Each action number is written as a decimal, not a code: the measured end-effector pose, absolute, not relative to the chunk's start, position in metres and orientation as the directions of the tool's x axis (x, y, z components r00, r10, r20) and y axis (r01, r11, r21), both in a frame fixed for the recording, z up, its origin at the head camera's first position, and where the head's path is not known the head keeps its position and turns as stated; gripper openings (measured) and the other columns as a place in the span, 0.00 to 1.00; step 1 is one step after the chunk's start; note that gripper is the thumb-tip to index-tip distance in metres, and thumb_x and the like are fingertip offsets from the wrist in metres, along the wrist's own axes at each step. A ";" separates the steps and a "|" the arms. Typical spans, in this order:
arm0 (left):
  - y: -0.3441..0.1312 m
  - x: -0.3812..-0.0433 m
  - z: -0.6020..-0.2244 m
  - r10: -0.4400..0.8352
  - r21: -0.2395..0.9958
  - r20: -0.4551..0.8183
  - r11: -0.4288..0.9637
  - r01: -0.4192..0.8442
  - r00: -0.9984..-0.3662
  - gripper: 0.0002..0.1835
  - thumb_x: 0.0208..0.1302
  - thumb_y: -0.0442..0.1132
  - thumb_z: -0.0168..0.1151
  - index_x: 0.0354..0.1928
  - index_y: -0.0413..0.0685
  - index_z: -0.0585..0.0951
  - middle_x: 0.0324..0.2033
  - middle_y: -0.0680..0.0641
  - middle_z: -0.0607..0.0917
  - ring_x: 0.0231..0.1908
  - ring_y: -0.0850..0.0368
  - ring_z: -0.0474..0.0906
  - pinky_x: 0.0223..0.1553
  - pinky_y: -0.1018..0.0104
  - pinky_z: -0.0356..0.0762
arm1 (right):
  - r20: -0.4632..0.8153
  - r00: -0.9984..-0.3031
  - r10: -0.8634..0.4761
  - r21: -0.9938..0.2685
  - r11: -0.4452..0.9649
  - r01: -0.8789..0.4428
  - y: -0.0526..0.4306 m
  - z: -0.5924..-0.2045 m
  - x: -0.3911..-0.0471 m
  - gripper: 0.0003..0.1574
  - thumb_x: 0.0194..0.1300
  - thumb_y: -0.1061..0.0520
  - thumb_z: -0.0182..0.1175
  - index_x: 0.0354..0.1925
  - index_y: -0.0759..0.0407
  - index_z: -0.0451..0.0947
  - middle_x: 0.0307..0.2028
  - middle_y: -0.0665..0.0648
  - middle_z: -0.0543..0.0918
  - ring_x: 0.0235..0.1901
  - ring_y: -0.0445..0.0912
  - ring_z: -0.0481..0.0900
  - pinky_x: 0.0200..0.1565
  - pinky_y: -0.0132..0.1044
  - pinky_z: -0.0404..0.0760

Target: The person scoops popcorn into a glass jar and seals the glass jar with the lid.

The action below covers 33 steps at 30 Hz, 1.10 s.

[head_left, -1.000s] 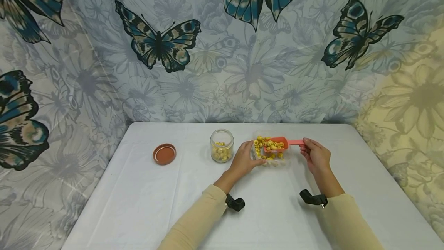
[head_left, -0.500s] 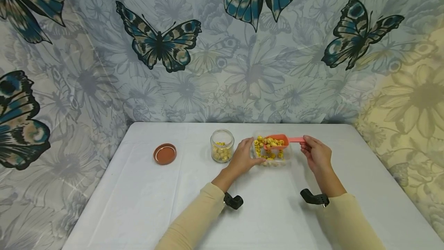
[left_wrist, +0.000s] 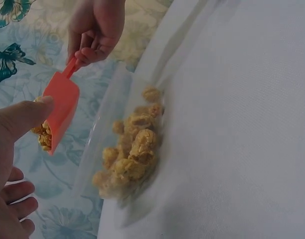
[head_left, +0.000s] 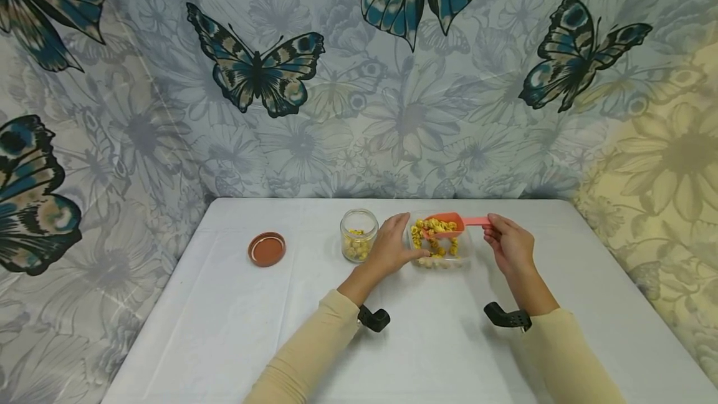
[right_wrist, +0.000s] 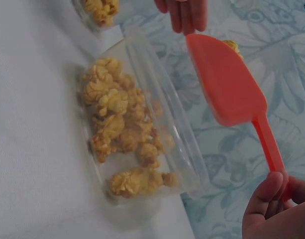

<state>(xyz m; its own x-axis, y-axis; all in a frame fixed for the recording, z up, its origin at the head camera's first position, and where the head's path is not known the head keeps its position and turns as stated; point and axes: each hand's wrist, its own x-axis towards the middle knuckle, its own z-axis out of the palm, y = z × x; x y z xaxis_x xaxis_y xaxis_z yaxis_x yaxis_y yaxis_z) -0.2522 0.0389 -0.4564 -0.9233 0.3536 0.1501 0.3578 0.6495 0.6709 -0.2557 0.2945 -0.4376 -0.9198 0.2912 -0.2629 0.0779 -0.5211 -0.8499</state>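
Right hand (head_left: 512, 251): thumb and fingertips pinch the end of the scoop's handle (head_left: 475, 221), closed firmly enough, I judge, to carry a small load. The red scoop (right_wrist: 232, 89) is above the clear tub (right_wrist: 178, 117), apart from it, with a heap of popcorn (head_left: 440, 226) in its bowl. More popcorn lies in the tub, loosely spread, bare floor showing between pieces. Left hand (head_left: 389, 248): thumb and fingers spread, nothing in hold, between the tub and the glass jar (head_left: 364, 222); its thumb is near the scoop, contact not determinable. The jar stands uncapped, partly filled with popcorn; the brown lid (head_left: 267, 249) lies well apart on the white table (head_left: 224, 329). Step in hand, by inference: scoop loaded, lifted, not yet emptied. Next move, if the jar is the target, calls for a level scoop, the left hand out of its path, and a slow tilt over the jar's mouth; pieces at the bowl's lip could spill.
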 end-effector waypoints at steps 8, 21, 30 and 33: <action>0.034 -0.254 -0.448 0.371 0.665 0.180 0.637 0.390 -0.911 0.50 0.56 0.56 0.71 0.74 0.45 0.58 0.72 0.44 0.62 0.72 0.49 0.58 0.71 0.53 0.63 | -0.272 -0.910 0.313 -0.864 -0.497 0.087 0.291 -0.432 -0.257 0.08 0.67 0.59 0.60 0.31 0.54 0.83 0.22 0.51 0.83 0.21 0.39 0.79 0.27 0.27 0.82; 0.031 -0.256 -0.436 0.329 0.668 0.205 0.642 0.377 -0.922 0.50 0.55 0.58 0.70 0.74 0.44 0.59 0.71 0.44 0.62 0.73 0.47 0.57 0.71 0.51 0.62 | -0.275 -0.918 0.287 -0.849 -0.520 0.092 0.283 -0.424 -0.266 0.08 0.68 0.60 0.60 0.31 0.55 0.83 0.22 0.52 0.83 0.22 0.40 0.79 0.27 0.27 0.82; 0.026 -0.261 -0.434 0.282 0.623 0.261 0.681 0.384 -0.923 0.49 0.54 0.57 0.72 0.72 0.42 0.62 0.69 0.43 0.65 0.73 0.47 0.56 0.73 0.51 0.59 | -0.258 -0.926 0.277 -0.847 -0.525 0.079 0.274 -0.419 -0.277 0.09 0.68 0.61 0.58 0.31 0.57 0.83 0.21 0.52 0.82 0.22 0.40 0.79 0.26 0.28 0.81; 0.022 -0.261 -0.433 0.251 0.625 0.259 0.693 0.359 -0.933 0.49 0.54 0.58 0.71 0.73 0.43 0.62 0.69 0.43 0.65 0.74 0.46 0.54 0.73 0.50 0.56 | -0.250 -0.931 0.266 -0.846 -0.528 0.077 0.270 -0.418 -0.278 0.10 0.68 0.61 0.59 0.30 0.57 0.83 0.21 0.52 0.82 0.22 0.40 0.79 0.27 0.28 0.81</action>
